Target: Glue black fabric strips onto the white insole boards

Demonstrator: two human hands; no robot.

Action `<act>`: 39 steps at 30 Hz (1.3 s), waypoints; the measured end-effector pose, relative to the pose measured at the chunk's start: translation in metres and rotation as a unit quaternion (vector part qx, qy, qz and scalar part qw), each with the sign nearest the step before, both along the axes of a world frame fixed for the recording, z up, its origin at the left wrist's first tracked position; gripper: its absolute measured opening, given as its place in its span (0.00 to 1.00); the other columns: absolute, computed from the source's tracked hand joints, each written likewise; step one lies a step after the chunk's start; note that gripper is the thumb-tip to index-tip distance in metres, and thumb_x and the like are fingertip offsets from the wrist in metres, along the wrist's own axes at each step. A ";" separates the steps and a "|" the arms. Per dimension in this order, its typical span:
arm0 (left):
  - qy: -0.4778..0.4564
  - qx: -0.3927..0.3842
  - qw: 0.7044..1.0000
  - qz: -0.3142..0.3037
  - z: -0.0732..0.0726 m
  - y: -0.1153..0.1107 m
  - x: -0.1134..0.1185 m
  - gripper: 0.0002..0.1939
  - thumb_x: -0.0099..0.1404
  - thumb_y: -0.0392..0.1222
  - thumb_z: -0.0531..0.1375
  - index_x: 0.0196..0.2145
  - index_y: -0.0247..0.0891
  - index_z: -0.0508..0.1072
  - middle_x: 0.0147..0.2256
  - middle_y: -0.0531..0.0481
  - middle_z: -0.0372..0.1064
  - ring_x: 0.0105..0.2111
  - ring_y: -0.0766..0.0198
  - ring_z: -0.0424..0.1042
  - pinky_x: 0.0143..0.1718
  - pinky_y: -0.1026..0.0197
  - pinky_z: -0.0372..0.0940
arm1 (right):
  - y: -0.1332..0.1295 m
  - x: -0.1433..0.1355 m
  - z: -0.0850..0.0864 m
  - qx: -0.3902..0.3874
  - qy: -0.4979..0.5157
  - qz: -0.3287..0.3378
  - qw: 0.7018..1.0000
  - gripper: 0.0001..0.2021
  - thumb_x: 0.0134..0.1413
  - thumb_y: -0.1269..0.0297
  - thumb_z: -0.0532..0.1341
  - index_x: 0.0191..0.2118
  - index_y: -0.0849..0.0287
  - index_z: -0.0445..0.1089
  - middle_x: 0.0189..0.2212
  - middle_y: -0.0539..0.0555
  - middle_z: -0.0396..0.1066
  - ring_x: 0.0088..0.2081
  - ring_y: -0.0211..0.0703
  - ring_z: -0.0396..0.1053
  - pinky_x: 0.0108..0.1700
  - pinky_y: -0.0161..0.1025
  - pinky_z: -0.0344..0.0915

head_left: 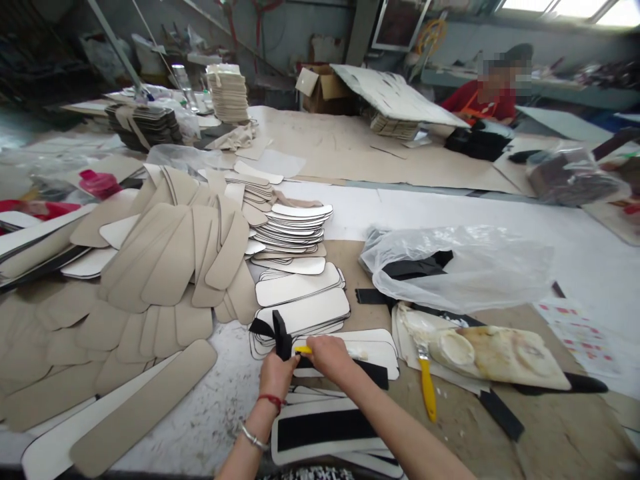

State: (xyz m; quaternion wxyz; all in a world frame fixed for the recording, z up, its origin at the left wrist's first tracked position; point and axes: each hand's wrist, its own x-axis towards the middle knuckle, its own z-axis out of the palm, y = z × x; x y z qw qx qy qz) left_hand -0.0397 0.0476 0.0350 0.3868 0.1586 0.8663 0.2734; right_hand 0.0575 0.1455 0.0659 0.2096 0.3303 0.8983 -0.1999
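My left hand [277,373] is closed around a small bundle of black strips [283,337] that stick up from the fingers. Close beside it, my right hand [330,360] grips a brush [303,349] with a yellow handle, its pale bristle end pointing right. Under the hands lies a white rounded panel [377,341], with a black strip [373,373] along its lower part. Nearer to me, another pale panel [350,445] carries a wide black strip [325,428]. White panels [300,310] are stacked just beyond my hands.
Beige panels [170,253] are heaped on the left. At right, a second yellow-handled brush [427,390] rests by a glue-smeared plastic container [500,353]. Behind it is a clear bag [495,263] with black material. A person in red [500,100] is across the table.
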 end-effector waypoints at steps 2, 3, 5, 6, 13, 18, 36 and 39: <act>0.008 -0.008 1.000 -0.011 0.000 0.000 -0.001 0.15 0.46 0.44 0.61 0.31 0.31 0.73 0.27 0.40 0.72 0.30 0.53 0.70 0.28 0.59 0.58 | 0.000 0.006 0.004 0.005 -0.003 -0.007 1.000 0.13 0.51 0.56 0.56 0.37 0.58 0.69 0.34 0.58 0.73 0.37 0.49 0.69 0.35 0.38 0.59; 0.010 -0.011 1.000 -0.016 0.000 0.000 -0.001 0.16 0.46 0.44 0.61 0.31 0.31 0.73 0.28 0.39 0.72 0.30 0.53 0.71 0.28 0.59 0.59 | 0.001 0.013 0.008 0.007 -0.005 -0.010 1.000 0.13 0.49 0.56 0.58 0.36 0.59 0.69 0.33 0.59 0.73 0.37 0.49 0.69 0.35 0.38 0.59; 0.009 -0.016 0.999 -0.026 0.000 0.000 -0.003 0.17 0.46 0.45 0.60 0.32 0.30 0.73 0.28 0.37 0.73 0.31 0.52 0.71 0.29 0.59 0.60 | 0.005 0.035 0.017 0.013 -0.010 -0.019 1.000 0.11 0.48 0.59 0.59 0.34 0.59 0.70 0.33 0.59 0.73 0.37 0.50 0.69 0.35 0.39 0.59; 0.007 -0.019 0.999 -0.030 0.000 0.000 -0.004 0.17 0.46 0.46 0.60 0.32 0.30 0.73 0.29 0.37 0.73 0.31 0.52 0.71 0.30 0.58 0.60 | 0.009 0.049 0.022 0.018 -0.012 -0.027 0.999 0.09 0.48 0.60 0.58 0.34 0.59 0.70 0.33 0.59 0.73 0.37 0.50 0.69 0.36 0.39 0.59; 0.003 -0.047 0.997 -0.061 0.007 0.003 -0.005 0.22 0.47 0.50 0.59 0.34 0.26 0.72 0.31 0.34 0.72 0.33 0.50 0.71 0.33 0.57 0.61 | 0.030 0.147 0.039 0.029 0.013 -0.179 0.983 0.09 0.54 0.63 0.51 0.33 0.59 0.66 0.34 0.56 0.71 0.38 0.44 0.67 0.37 0.36 0.57; 0.004 -0.084 0.992 -0.095 0.011 0.007 -0.005 0.20 0.47 0.51 0.58 0.27 0.27 0.72 0.26 0.35 0.71 0.32 0.48 0.70 0.33 0.56 0.61 | 0.028 0.153 0.021 0.069 0.001 -0.287 0.955 0.09 0.55 0.62 0.51 0.35 0.59 0.65 0.36 0.56 0.70 0.40 0.44 0.66 0.37 0.36 0.56; 0.018 -0.111 0.987 -0.117 0.006 0.010 -0.005 0.21 0.45 0.58 0.58 0.11 0.37 0.66 0.16 0.42 0.66 0.24 0.52 0.68 0.28 0.55 0.60 | 0.049 0.151 -0.001 0.045 -0.021 -0.343 0.938 0.14 0.53 0.54 0.53 0.39 0.58 0.67 0.37 0.57 0.72 0.41 0.47 0.68 0.37 0.37 0.58; 0.014 -0.116 0.986 -0.121 0.005 0.010 -0.004 0.22 0.46 0.58 0.57 0.11 0.36 0.67 0.16 0.41 0.67 0.22 0.53 0.67 0.28 0.55 0.60 | 0.052 0.151 -0.006 0.042 -0.019 -0.344 0.938 0.14 0.53 0.55 0.54 0.38 0.58 0.68 0.36 0.58 0.72 0.41 0.48 0.68 0.38 0.38 0.59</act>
